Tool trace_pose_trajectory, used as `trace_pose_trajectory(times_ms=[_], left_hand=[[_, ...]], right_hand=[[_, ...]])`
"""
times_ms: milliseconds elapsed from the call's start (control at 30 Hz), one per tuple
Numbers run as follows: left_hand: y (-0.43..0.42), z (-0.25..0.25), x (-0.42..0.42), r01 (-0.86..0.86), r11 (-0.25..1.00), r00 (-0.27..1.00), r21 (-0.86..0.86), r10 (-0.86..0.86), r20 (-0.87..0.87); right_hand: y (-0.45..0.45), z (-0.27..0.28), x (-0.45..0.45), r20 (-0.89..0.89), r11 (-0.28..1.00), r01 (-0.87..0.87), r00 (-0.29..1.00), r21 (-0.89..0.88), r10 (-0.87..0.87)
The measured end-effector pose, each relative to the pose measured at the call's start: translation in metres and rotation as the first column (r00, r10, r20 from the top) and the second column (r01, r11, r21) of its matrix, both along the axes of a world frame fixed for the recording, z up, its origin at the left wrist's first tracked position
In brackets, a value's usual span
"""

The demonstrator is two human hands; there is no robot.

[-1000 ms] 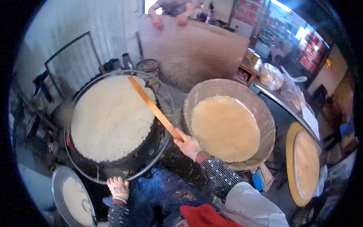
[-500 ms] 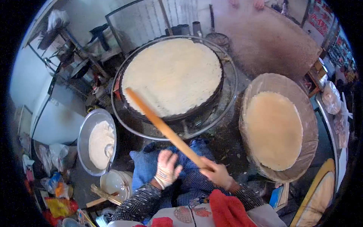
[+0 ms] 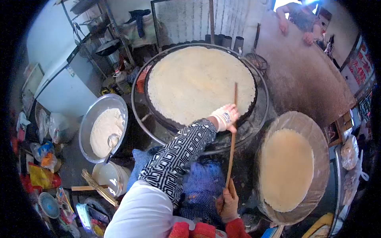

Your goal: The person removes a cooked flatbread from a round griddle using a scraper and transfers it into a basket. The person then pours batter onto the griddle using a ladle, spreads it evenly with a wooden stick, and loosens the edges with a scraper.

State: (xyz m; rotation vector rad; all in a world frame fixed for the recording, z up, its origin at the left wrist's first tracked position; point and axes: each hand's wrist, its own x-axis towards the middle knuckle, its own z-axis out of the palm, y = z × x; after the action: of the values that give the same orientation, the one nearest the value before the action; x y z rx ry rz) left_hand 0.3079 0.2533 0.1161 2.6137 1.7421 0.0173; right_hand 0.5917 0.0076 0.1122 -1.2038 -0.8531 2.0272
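My right hand (image 3: 229, 204) is closed around the lower end of a long flat wooden spreader (image 3: 231, 158), seen nearly edge-on. My left hand (image 3: 224, 117), in a pale glove, reaches forward across it and grips the blade partway up, fingers and thumb around it. Both are in front of a large round griddle (image 3: 166, 123), the left hand over its near right edge. A thin pale sheet of batter (image 3: 198, 79) covers nearly the whole griddle. To the right, a round pancake (image 3: 286, 170) lies in a wide plastic-lined basket (image 3: 321, 178).
A metal bowl (image 3: 85, 137) of batter with a ladle (image 3: 112, 140) stands at left, above a white bucket (image 3: 123, 172). A metal ring (image 3: 137, 107) surrounds the griddle. Another person (image 3: 303, 18) leans at the brown table (image 3: 301, 67) at upper right. Bags lie along the left.
The spreader has swung from pointing left to nearly upright in view, further right. My left hand has moved forward from my lap onto its blade. The view has shifted.
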Motion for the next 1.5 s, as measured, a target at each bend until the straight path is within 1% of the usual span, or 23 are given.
trace_pose_trajectory(times_ms=[33, 67, 167, 233, 400, 467, 567, 633, 667, 733, 767, 800, 833, 867, 933, 1033, 1100, 1133, 1167, 1233, 1300, 1400, 1500], left_hand=[[0.003, 0.009, -0.018, -0.053, 0.996, 0.998, -0.072, 0.052, -0.023], [0.004, 0.007, -0.039, -0.095, 0.994, 0.995, -0.053, 0.094, -0.022], [-0.006, 0.007, -0.1, -0.217, 0.976, 0.976, -0.016, 0.217, -0.028], [-0.024, 0.021, -0.129, -0.285, 0.958, 0.958, -0.039, 0.283, -0.041], [-0.076, 0.004, -0.207, -0.397, 0.914, 0.917, 0.081, 0.393, 0.062], [-0.104, 0.003, -0.233, -0.442, 0.89, 0.897, 0.115, 0.433, 0.09], [-0.155, 0.007, -0.262, -0.497, 0.854, 0.868, 0.155, 0.487, 0.101], [-0.191, 0.002, -0.277, -0.524, 0.833, 0.851, 0.177, 0.519, 0.073], [-0.211, 0.008, -0.273, -0.567, 0.808, 0.824, 0.161, 0.561, 0.084], [-0.253, -0.001, -0.261, -0.6, 0.781, 0.798, 0.174, 0.599, 0.067], [-0.264, -0.012, -0.258, -0.592, 0.778, 0.801, 0.212, 0.597, 0.043], [-0.263, 0.001, -0.236, -0.63, 0.766, 0.776, 0.129, 0.626, 0.075], [-0.258, -0.011, -0.227, -0.554, 0.802, 0.829, 0.22, 0.557, 0.057], [-0.239, 0.011, -0.2, -0.465, 0.851, 0.885, 0.242, 0.457, 0.092], [-0.187, 0.035, -0.147, -0.281, 0.923, 0.95, 0.265, 0.229, 0.211], [-0.08, 0.029, -0.084, -0.003, 0.941, 0.971, 0.339, -0.078, 0.227], [-0.014, 0.015, -0.049, 0.133, 0.938, 0.945, 0.321, -0.217, 0.242], [0.008, 0.007, -0.039, 0.151, 0.97, 0.972, 0.191, -0.181, 0.152], [0.024, -0.002, -0.037, 0.155, 0.986, 0.985, 0.057, -0.159, 0.07], [0.046, -0.014, -0.054, 0.122, 0.988, 0.989, 0.1, -0.129, 0.068], [0.062, -0.007, -0.086, 0.005, 0.995, 1.0, -0.102, -0.006, -0.011], [0.037, 0.003, -0.141, -0.134, 0.991, 0.991, -0.011, 0.133, -0.025], [0.003, 0.002, -0.195, -0.281, 0.958, 0.958, 0.058, 0.284, -0.041]], right_hand=[[0.015, 0.011, -0.017, -0.069, 0.996, -0.029, 0.997, -0.088, 0.023], [0.028, 0.014, -0.027, -0.041, 0.992, -0.07, 0.997, -0.106, 0.066], [0.057, 0.001, -0.058, -0.227, 0.976, -0.182, 0.962, -0.117, 0.152], [0.066, 0.002, -0.082, -0.178, 0.968, -0.219, 0.964, -0.122, 0.195], [0.073, 0.01, -0.131, -0.117, 0.933, -0.353, 0.932, -0.067, 0.344], [0.074, -0.027, -0.146, 0.043, 0.845, -0.467, 0.88, 0.262, 0.473], [0.068, -0.018, -0.168, 0.123, 0.787, -0.568, 0.822, 0.24, 0.556], [0.064, -0.002, -0.176, 0.089, 0.774, -0.614, 0.789, 0.158, 0.608], [0.055, -0.028, -0.18, 0.186, 0.733, -0.594, 0.803, 0.332, 0.566], [0.037, -0.049, -0.165, 0.345, 0.592, -0.645, 0.762, 0.484, 0.548], [0.035, -0.034, -0.152, 0.414, 0.563, -0.704, 0.71, 0.433, 0.57], [0.033, -0.018, -0.14, 0.478, 0.528, -0.76, 0.649, 0.379, 0.592], [0.025, 0.006, -0.122, 0.369, 0.668, -0.727, 0.671, 0.159, 0.643], [0.014, -0.001, -0.1, 0.378, 0.723, -0.648, 0.749, 0.24, 0.545], [-0.009, -0.06, -0.047, 0.451, 0.778, -0.48, 0.845, 0.406, 0.286], [-0.012, -0.055, -0.024, 0.392, 0.776, -0.169, 0.914, 0.608, -0.108], [-0.007, -0.015, -0.033, 0.273, 0.969, 0.017, 0.958, 0.247, -0.086], [-0.002, 0.002, -0.043, 0.213, 0.995, 0.094, 0.972, 0.033, -0.099], [0.005, 0.001, -0.054, 0.155, 0.995, 0.091, 0.983, 0.037, -0.095], [0.019, -0.006, -0.078, 0.031, 0.996, 0.085, 0.996, 0.036, -0.086], [0.041, 0.003, -0.088, -0.058, 1.0, -0.017, 0.998, 0.001, 0.018], [0.072, 0.011, -0.103, -0.125, 0.987, -0.146, 0.983, -0.072, 0.136], [0.094, 0.003, -0.127, -0.19, 0.953, -0.302, 0.938, -0.031, 0.291]])
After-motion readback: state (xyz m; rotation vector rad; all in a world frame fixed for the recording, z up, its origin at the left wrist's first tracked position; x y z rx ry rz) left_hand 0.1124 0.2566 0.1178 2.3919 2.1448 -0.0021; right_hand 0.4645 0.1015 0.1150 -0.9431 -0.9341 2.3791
